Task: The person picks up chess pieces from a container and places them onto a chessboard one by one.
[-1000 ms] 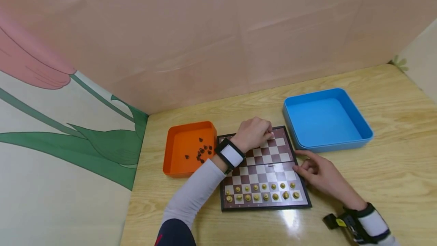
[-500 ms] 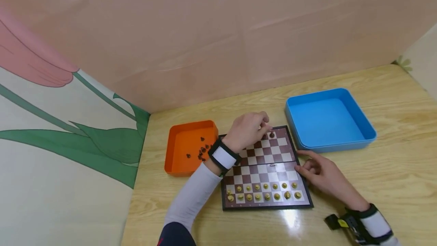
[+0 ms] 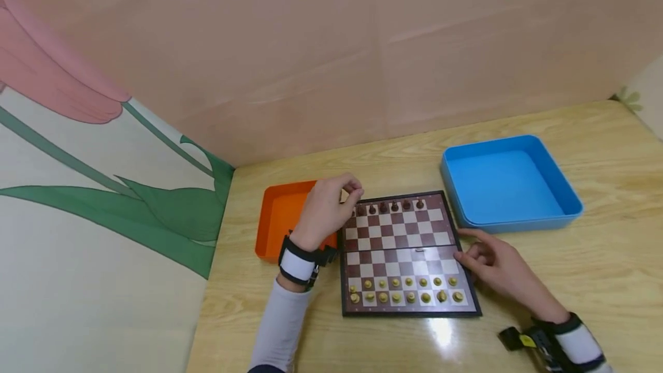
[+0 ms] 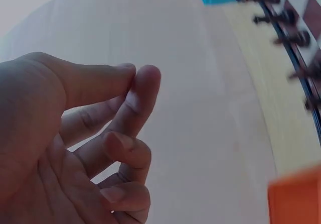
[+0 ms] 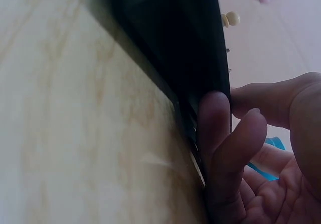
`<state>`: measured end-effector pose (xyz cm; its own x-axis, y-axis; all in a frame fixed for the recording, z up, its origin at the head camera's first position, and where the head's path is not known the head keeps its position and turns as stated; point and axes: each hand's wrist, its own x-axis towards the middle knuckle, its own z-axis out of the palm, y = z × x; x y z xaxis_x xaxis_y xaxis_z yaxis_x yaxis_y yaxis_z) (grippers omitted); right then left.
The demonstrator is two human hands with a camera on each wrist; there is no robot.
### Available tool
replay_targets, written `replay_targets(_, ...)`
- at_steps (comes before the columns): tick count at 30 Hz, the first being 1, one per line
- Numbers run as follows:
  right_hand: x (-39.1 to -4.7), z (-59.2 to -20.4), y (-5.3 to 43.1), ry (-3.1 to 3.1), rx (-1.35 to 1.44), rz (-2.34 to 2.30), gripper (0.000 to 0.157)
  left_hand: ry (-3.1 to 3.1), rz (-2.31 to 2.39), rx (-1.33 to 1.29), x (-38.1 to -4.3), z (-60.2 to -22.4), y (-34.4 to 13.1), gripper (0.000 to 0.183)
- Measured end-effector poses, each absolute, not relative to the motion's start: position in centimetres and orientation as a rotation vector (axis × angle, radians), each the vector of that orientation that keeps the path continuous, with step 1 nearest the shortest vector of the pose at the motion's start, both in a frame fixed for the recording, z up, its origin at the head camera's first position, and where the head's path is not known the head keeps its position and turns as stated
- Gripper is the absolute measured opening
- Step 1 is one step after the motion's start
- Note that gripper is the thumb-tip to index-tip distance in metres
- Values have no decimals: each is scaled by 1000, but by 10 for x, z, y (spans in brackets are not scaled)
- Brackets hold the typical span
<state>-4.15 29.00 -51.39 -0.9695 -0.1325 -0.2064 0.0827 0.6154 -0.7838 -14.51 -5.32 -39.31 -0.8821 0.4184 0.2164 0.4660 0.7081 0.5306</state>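
Note:
My left hand (image 3: 322, 212) hovers over the orange box (image 3: 273, 220), beside the far left corner of the chessboard (image 3: 409, 253). In the left wrist view, thumb and forefinger of that hand (image 4: 95, 128) meet at the tips, the other fingers curl, and no piece shows between them. My right hand (image 3: 499, 266) holds the board's right edge, thumb above and fingers at the side, as the right wrist view shows. Several dark chess pieces (image 3: 395, 206) stand along the far row. Two rows of gold pieces (image 3: 411, 297) line the near side. The box's contents are hidden.
A blue tray (image 3: 518, 186) sits right behind the board on the wooden table (image 3: 404, 341). A pink sheet (image 3: 362, 62) rises behind the table. A wall with a painted flower (image 3: 103, 229) stands at the left.
My left hand has let go of a dark chess piece at the far right of the board and moved left toward the orange box. The right hand stays at the board's edge.

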Motion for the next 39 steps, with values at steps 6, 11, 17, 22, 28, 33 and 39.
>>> replay_targets(6,-42,-518,291,2591,-13,-1279,66,-2843,-978,-598,-138,-407,-87,13)
replay_targets(11,-42,-521,293,2593,-3,-1275,66,-2911,-951,-503,-135,-421,-108,13)
replay_targets(17,-42,-521,294,2579,30,-1260,69,-3094,-872,-338,-136,-431,-123,15)
replay_targets(22,-43,-522,296,2569,19,-1272,71,-3253,-767,-175,-138,-439,-125,24)
replay_targets(28,-44,-524,295,2571,19,-1267,70,-3334,-682,-110,-139,-446,-122,32)
replay_targets(33,-45,-525,293,2561,11,-1277,71,-3352,-616,-146,-141,-451,-122,22)
replay_targets(39,-48,-523,291,2566,-5,-1271,70,-3353,-607,-120,-143,-453,-123,17)
